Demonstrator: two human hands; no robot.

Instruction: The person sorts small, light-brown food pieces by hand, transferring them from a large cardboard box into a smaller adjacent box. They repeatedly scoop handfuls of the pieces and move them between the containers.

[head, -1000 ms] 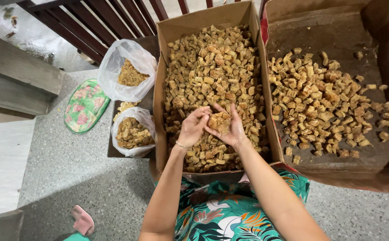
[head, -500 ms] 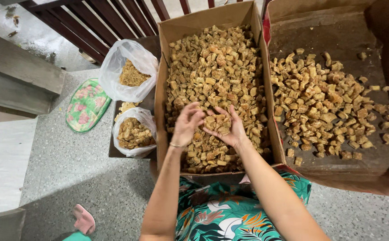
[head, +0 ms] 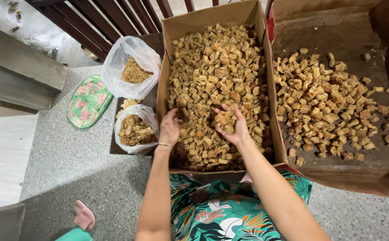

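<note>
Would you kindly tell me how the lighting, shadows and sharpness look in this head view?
Head view: soft even light, no glare; a broad shadow on the floor below the boxes; the chunks, left hand and right hand are sharp; edges bow slightly from the wide lens.

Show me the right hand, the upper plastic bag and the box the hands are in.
right hand (head: 231, 128), head view, on the palm cupping brown chunks.
upper plastic bag (head: 127, 67), head view, on its clear side wall.
middle cardboard box (head: 164, 85), head view, on its left wall.
</note>
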